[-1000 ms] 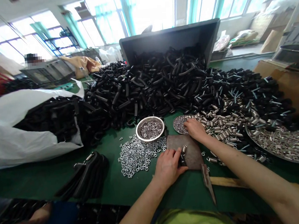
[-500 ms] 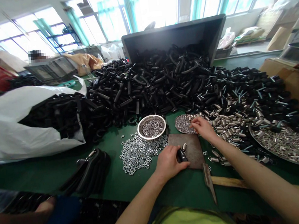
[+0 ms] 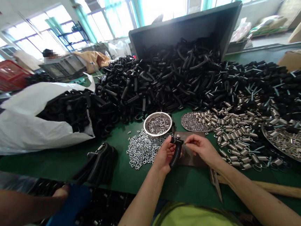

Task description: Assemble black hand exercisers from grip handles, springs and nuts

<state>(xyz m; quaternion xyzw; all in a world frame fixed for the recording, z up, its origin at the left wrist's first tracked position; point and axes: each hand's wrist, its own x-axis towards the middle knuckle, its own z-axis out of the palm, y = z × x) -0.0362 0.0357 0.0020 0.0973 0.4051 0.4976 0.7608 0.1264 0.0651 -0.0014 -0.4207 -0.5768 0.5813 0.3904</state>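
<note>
A black curved handle (image 3: 175, 155) is held in my left hand (image 3: 164, 156), tilted with its metal-fitted end up and toward the right. My right hand (image 3: 201, 148) is beside that end, thumb and fingertips pinched together; whatever they hold is too small to make out. Under both hands lies a flat metal plate (image 3: 194, 159). Just beyond are a round steel bowl (image 3: 158, 124) of small metal rings and an oval tray (image 3: 193, 122) of tiny parts. Loose nuts (image 3: 140, 149) are spread left of my left hand.
A hammer (image 3: 283, 188) lies under my right forearm. Springs (image 3: 233, 130) and a large tray (image 3: 295, 146) of metal pins are at right. Black handles (image 3: 158, 84) heap up before a tipped grey bin (image 3: 185, 25). Stacked handles (image 3: 99, 165) and a co-worker's arm (image 3: 24, 208) are at left.
My right hand has moved from the oval tray back to the handle. My left hand has lifted and turned the handle, so its curved grip now shows. The view has shifted slightly.
</note>
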